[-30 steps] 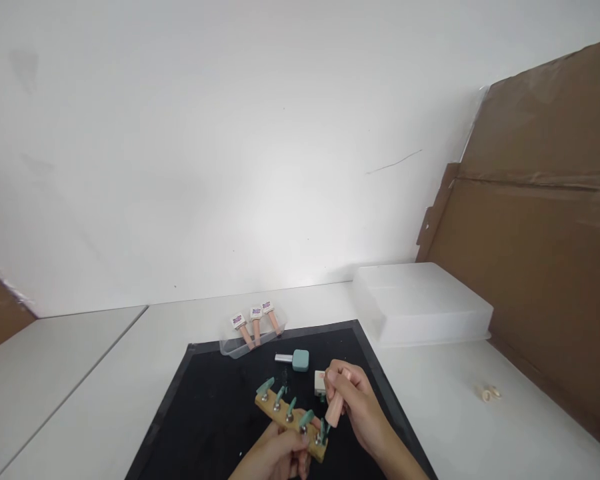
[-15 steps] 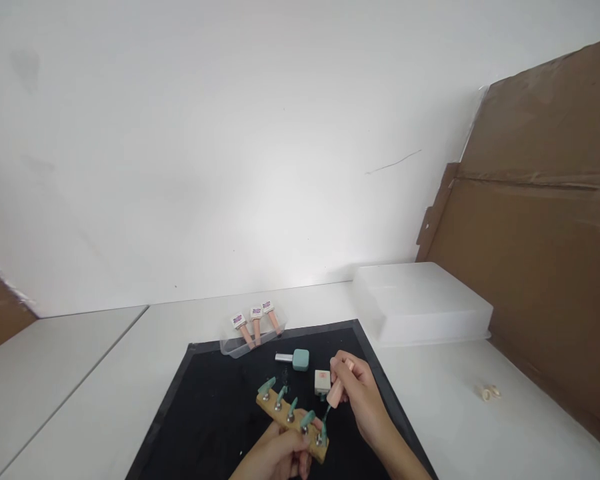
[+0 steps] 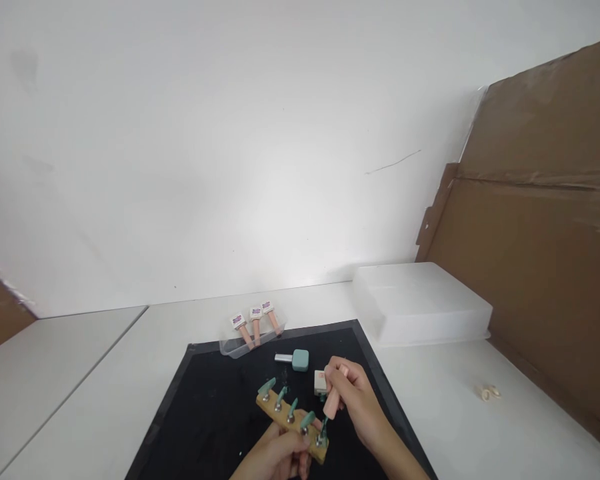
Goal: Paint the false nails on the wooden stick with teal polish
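Nearby – teal bottle (image 3: 300, 359), cube bottle (image 3: 320, 381) btwn tray (image 3: 240, 345) & hands.

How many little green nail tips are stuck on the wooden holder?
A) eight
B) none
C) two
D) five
D: five green nail tips stand in a row along the wooden holder, which the left hand grips from below, while the right hand holds a pink brush cap at the tip nearest it.
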Action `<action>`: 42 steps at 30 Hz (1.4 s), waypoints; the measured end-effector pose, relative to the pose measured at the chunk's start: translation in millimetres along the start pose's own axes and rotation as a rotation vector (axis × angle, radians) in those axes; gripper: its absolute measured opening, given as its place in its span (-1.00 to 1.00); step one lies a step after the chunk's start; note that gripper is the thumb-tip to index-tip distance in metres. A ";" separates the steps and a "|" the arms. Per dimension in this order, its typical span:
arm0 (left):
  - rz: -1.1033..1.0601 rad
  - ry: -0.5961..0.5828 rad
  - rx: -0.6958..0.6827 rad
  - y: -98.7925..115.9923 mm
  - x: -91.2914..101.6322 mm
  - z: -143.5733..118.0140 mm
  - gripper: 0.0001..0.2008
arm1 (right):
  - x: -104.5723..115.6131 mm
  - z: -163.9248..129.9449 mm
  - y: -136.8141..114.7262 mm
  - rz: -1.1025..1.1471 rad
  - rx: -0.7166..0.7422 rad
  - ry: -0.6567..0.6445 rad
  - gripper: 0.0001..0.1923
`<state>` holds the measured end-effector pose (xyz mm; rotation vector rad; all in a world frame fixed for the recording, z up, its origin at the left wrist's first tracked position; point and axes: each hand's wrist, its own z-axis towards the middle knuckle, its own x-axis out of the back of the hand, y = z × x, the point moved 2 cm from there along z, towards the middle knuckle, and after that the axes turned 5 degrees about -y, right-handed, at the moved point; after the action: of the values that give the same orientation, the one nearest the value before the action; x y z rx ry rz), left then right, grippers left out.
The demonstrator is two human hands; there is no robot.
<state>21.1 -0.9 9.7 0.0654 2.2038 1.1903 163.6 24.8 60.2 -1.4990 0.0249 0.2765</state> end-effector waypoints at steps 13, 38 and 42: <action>-0.015 -0.010 -0.014 0.1 0.1 -1.6 -0.71 | 3.9 1.3 1.8 0.107 -0.019 0.065 -0.68; -0.022 -0.033 -0.018 -1.2 2.6 0.1 -0.75 | 3.6 1.7 4.1 0.119 -0.013 0.045 -0.71; -0.033 -0.036 -0.015 -0.8 2.2 0.1 -0.74 | 2.1 1.1 6.0 0.095 -0.017 0.023 -0.72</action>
<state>19.6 -0.6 7.9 0.0435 2.1558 1.1788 164.3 26.5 54.0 -1.5198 0.1125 0.3367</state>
